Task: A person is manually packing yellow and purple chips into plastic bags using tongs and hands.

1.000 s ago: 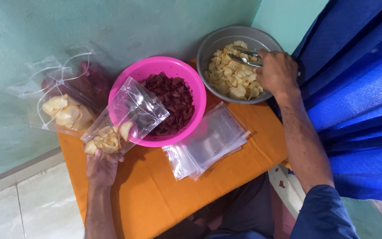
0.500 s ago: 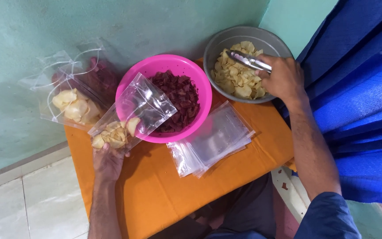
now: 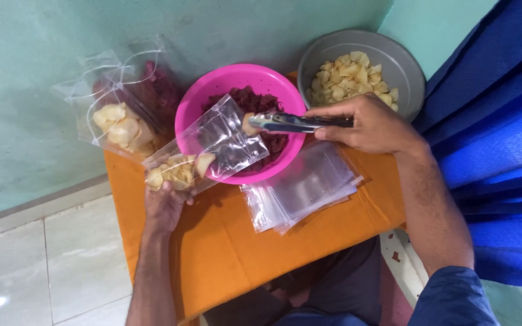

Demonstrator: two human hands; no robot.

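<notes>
You are working at the orange table [image 3: 225,259], with the pink bowl [image 3: 200,99] of dark red chips as your landmark. Right of it and further back, the grey bowl [image 3: 403,63] is holding pale chips; just below-right of it lies 1 stack of empty clear bags [image 3: 303,193]. Your right hand [image 3: 367,124] is gripping metal tongs [image 3: 291,122] over the pink bowl, their tips pinching 1 pale chip at the mouth of the clear bag [image 3: 206,151]. Your left hand [image 3: 164,208] is clasping that bag's filled bottom, left of the bowl. You are at the filling step, I judge; next calls for easing the tips inside before releasing.
</notes>
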